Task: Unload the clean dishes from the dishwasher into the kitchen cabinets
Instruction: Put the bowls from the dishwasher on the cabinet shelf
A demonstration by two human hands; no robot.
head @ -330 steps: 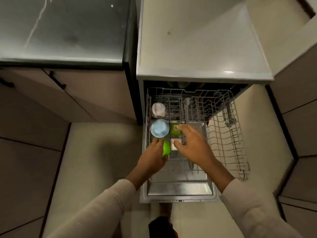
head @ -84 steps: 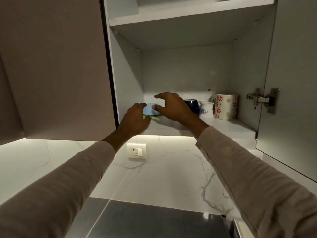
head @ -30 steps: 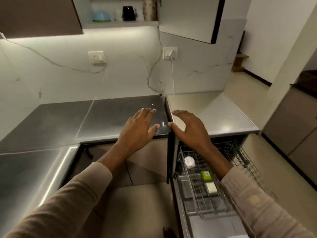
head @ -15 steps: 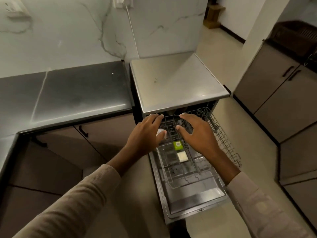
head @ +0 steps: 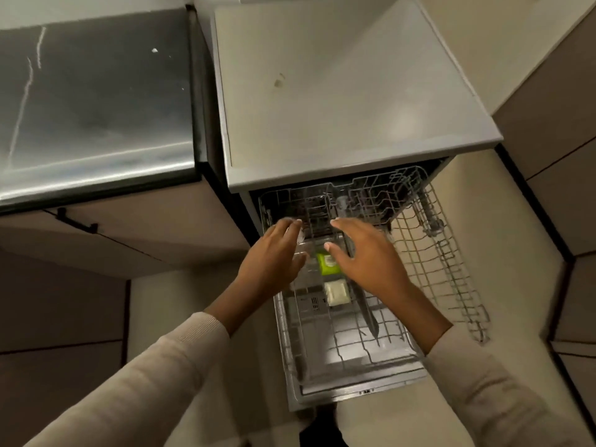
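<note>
Fingers loose, holding nothing: left hand [head: 274,256] and right hand [head: 371,262] hover over the dishwasher rack [head: 435,269]. A pale dish [head: 301,237], mostly hidden, sits at my left fingertips. Drop straight down, pinch its rim, lift clear of the tines.

Dishwasher [head: 348,91] open; wire rack [head: 354,358] pulled out.

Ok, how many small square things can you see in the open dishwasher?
2. The green one lies by the right hand's thumb; the cream one lies just beside it, nearer the person. More may be hidden.
</note>
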